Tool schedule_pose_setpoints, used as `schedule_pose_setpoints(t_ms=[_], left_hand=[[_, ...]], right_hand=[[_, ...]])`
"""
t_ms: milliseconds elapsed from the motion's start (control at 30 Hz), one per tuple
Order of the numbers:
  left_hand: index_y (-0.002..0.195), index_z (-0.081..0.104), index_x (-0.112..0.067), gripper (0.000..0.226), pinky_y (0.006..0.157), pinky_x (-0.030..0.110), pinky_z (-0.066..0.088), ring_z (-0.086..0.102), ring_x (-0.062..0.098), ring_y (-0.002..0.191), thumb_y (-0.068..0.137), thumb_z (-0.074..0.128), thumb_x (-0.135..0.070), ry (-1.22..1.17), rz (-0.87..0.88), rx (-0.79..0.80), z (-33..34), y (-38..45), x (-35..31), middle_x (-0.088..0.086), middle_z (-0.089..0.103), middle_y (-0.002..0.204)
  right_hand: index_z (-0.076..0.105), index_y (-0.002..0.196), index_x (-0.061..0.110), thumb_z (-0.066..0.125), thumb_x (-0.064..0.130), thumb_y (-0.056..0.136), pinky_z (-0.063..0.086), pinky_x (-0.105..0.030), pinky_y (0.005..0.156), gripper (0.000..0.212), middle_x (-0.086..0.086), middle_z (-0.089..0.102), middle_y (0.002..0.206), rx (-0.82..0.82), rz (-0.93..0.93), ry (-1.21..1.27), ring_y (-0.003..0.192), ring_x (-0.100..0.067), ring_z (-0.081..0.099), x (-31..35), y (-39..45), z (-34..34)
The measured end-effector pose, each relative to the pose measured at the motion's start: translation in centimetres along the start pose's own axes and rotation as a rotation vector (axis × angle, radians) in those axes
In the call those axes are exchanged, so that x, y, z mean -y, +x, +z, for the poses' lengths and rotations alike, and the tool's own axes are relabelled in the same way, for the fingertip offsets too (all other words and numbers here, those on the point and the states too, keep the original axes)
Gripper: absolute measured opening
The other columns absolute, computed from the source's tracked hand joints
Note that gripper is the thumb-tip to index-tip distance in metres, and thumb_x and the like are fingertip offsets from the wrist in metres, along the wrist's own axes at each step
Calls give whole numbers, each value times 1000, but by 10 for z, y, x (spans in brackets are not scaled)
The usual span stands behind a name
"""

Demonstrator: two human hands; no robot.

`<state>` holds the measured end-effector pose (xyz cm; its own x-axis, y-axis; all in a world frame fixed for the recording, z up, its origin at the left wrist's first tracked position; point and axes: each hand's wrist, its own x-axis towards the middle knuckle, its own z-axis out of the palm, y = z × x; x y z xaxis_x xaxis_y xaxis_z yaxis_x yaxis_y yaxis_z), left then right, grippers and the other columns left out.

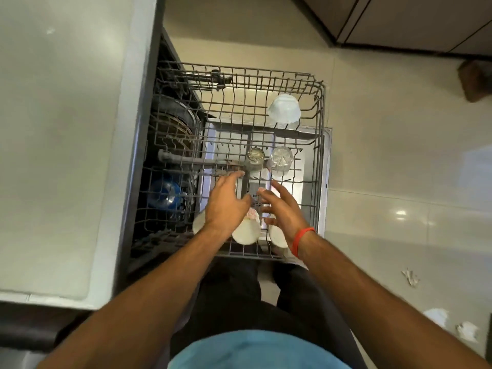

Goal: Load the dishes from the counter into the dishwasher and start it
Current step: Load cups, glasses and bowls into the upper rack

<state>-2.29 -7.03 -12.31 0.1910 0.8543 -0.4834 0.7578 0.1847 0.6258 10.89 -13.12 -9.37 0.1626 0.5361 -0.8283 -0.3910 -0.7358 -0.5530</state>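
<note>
Grey wire, that's the upper rack pulled all the way out of the dishwasher, and everything sits relative to it. My left hand is over the near half of the rack, fingers spread and pretty much straight, not gripping anything; the fingertips reach toward the steel tumbler, but I can't tell if they actually touch it. My right hand is just beside it, also loose and open with fingers splayed, holding nothing, red band on the wrist.

Under my hands, at the rack's near edge, there are white cups: one white cup upside down between my wrists, another white piece peeking out left of my left wrist, and one more under my right wrist. It's got some faint pinkish print on it, too blurry to read.

Mid-rack, the steel tumbler stands next to a clear glass, both upside down. A white bowl sits inverted at the far right corner of the rack.

Left of the rack, inside the machine, something blue shows below. Countertop is further left, tile floor to the right. No readable branding anywhere.
</note>
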Motion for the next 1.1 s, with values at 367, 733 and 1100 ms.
schedule_pose_setpoints(t_ms=[367,733,1100], left_hand=[[149,45,-32,59,108,41,47,55,11,125,95,70,-32,-331,10,-18,-28,-165,-32,-10,49,145],[140,54,-31,52,88,23,55,66,10,112,93,73,-20,-653,-34,-428,-105,-293,3,-4,57,136],[145,48,-40,57,105,35,52,58,1,124,94,72,-34,-763,-109,-810,-182,-433,136,-11,52,144]], right_hand=[[44,148,32,78,38,85,53,-29,87,71,-4,60,127,33,-386,-198,109,-9,62,-8,-103,-43],[47,147,21,78,22,86,53,-12,74,69,-9,59,125,427,-577,-291,108,-13,62,-17,-202,53],[54,139,35,87,37,74,52,-23,89,72,0,65,124,764,-651,-545,115,-13,65,-104,-281,227]])
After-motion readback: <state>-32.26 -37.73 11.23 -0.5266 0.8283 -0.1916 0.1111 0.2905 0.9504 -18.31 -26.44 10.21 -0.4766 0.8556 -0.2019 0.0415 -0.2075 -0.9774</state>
